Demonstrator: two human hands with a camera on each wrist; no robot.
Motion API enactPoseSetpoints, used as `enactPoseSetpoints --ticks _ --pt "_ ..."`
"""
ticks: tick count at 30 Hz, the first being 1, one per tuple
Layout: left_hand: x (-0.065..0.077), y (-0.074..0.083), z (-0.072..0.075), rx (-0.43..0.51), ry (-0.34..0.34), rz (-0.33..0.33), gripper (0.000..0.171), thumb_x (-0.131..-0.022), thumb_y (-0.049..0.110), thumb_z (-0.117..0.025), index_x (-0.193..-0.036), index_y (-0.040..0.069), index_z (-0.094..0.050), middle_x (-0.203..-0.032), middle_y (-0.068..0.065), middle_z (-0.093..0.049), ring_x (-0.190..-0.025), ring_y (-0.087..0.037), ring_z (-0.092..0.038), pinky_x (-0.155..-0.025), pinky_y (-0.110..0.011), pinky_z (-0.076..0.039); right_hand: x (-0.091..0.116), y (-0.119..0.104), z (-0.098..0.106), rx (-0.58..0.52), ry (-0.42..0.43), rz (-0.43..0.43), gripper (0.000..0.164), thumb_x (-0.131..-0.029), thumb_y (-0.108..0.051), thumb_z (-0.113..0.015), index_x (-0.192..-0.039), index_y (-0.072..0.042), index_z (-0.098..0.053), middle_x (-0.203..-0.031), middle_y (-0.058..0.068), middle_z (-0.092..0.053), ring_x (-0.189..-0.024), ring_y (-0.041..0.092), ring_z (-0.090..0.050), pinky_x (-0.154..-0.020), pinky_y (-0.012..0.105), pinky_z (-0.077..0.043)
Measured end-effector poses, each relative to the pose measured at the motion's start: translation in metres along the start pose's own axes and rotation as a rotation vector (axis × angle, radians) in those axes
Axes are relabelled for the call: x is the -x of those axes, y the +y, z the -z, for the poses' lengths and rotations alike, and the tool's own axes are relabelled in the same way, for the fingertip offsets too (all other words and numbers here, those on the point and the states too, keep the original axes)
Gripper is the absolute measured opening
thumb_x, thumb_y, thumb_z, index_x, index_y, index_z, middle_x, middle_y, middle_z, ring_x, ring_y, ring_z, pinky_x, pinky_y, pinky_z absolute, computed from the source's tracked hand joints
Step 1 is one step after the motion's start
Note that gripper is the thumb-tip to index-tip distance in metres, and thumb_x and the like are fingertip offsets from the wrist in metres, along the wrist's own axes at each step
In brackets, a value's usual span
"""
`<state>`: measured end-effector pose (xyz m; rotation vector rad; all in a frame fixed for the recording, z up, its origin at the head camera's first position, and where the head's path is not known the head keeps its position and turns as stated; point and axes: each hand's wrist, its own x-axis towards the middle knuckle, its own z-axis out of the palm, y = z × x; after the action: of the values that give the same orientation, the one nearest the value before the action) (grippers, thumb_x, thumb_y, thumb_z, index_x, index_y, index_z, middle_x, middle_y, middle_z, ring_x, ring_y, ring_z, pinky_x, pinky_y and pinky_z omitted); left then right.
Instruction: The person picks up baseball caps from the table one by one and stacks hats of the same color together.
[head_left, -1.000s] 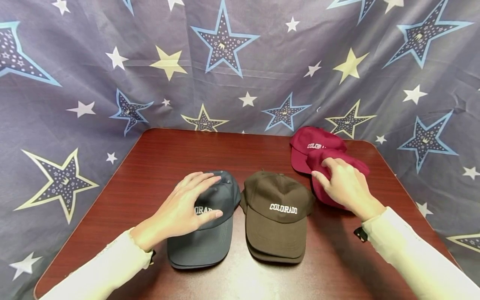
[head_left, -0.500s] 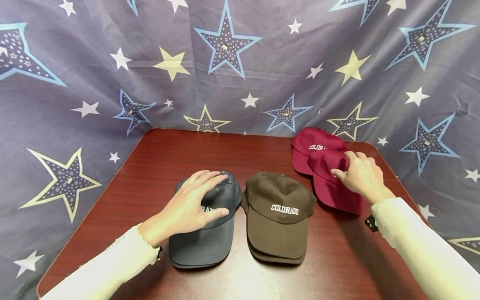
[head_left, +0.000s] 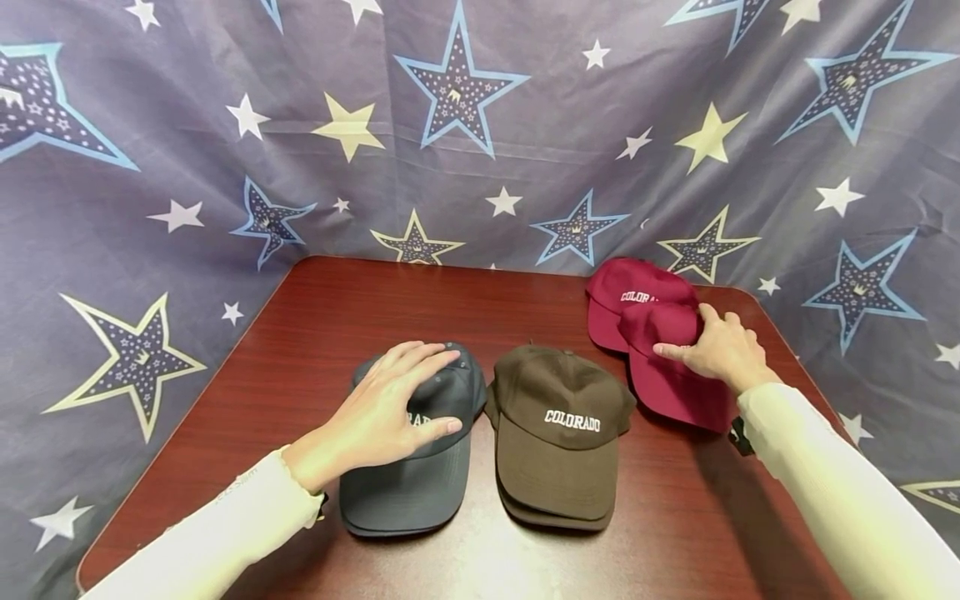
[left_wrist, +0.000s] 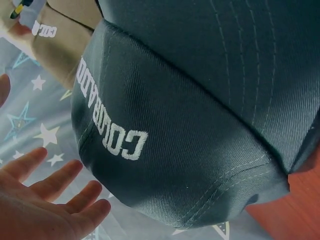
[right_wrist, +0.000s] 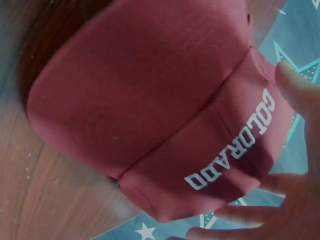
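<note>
Crimson, round-crowned fabric cap (head_left: 663, 379) lies at the right of the reddish-brown, wood-grain surface (head_left: 420, 300), beneath the right-hand grip (head_left: 723, 350).
That grip is spread wide, thumb and fingers apart around the crown, with no firm hold visible; I cannot tell whether skin meets cloth. A light, even pinch low on both sides of the crown should keep the soft fabric from denting, and a straight lift should spare the matching crimson fabric cap behind (head_left: 637, 279), which it overlaps in the head view. The left-hand grip (head_left: 382, 417), fingers extended and holding nothing, is at the dark slate-blue, curved-brim fabric cap (head_left: 420, 483).
</note>
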<state>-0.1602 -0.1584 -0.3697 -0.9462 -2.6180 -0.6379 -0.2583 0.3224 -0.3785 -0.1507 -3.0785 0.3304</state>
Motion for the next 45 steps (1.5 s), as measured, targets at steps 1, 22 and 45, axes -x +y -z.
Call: enactPoseSetpoints --ticks 1,22,45 --pt "0.0 0.0 0.0 0.001 0.001 0.0 0.077 -0.078 0.058 -0.069 -0.144 0.031 -0.039 -0.142 -0.001 -0.042 -0.133 -0.024 -0.029 -0.107 -0.052 -0.027 -0.001 0.001 -0.001 0.002 -0.003 -0.001 0.115 -0.066 -0.08 -0.061 -0.145 -0.004 -0.025 -0.123 0.035 -0.033 -0.101 0.061 -0.038 -0.075 0.07 -0.039" --pt "0.0 -0.001 -0.003 0.003 0.014 -0.016 0.078 -0.077 0.057 -0.07 -0.144 0.029 -0.04 -0.141 -0.001 -0.043 -0.133 -0.024 -0.03 -0.107 -0.052 -0.028 0.003 0.003 0.001 -0.007 0.057 -0.013 0.084 -0.075 -0.056 -0.07 -0.14 -0.014 -0.039 -0.116 0.033 -0.049 -0.095 0.052 -0.05 -0.069 0.062 -0.042" --pt "0.001 -0.003 -0.003 -0.003 0.021 -0.016 0.078 -0.078 0.057 -0.069 -0.144 0.03 -0.039 -0.141 -0.002 -0.044 -0.133 -0.025 -0.03 -0.107 -0.051 -0.028 0.036 0.005 0.026 -0.013 0.135 0.066 0.072 -0.079 -0.05 -0.071 -0.137 -0.016 -0.044 -0.117 0.028 -0.052 -0.096 0.049 -0.049 -0.066 0.062 -0.042"
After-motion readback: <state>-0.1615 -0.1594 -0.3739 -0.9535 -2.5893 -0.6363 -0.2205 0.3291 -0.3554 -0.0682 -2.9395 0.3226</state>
